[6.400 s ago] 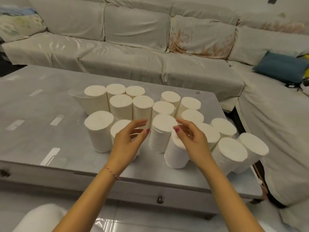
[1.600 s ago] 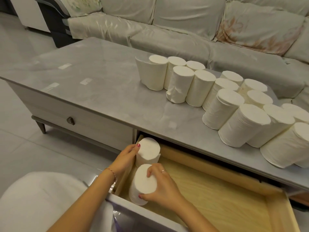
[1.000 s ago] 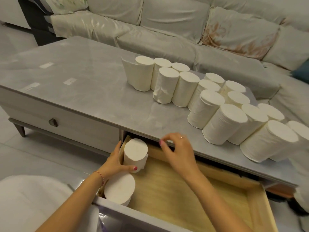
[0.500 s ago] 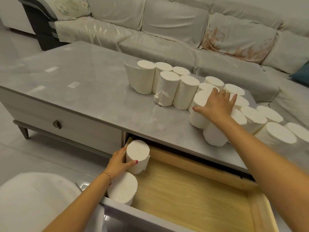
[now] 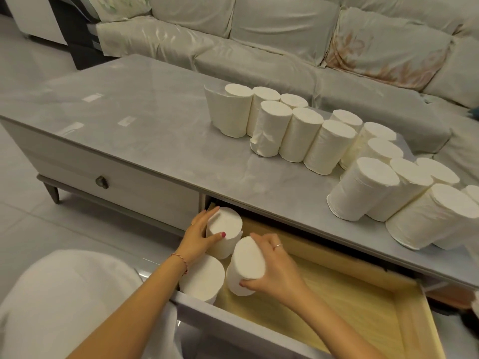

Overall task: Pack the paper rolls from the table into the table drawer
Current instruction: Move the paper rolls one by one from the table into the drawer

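Note:
The wooden table drawer (image 5: pixel 337 291) stands pulled open under the grey table (image 5: pixel 160 141). Three white paper rolls stand in its left end. My left hand (image 5: pixel 198 238) grips the back-left roll (image 5: pixel 226 226) against the drawer's corner. A front-left roll (image 5: pixel 203 278) sits untouched near the drawer front. My right hand (image 5: pixel 272 270) holds a third roll (image 5: pixel 247 263), tilted, just right of those two. Several more paper rolls (image 5: pixel 293 130) stand upright in a curved cluster on the tabletop, reaching the right edge.
A pale covered sofa (image 5: pixel 272 35) runs behind the table. A second drawer with a round knob (image 5: pixel 101 182) is closed at the left. My white-clad knee (image 5: pixel 70 301) sits at the lower left, by the drawer front (image 5: pixel 233 330). Light floor tiles lie left.
My right hand has come back from the tabletop cluster with a roll and lowered it into the drawer beside the other two. My left hand stays on the back-left roll.

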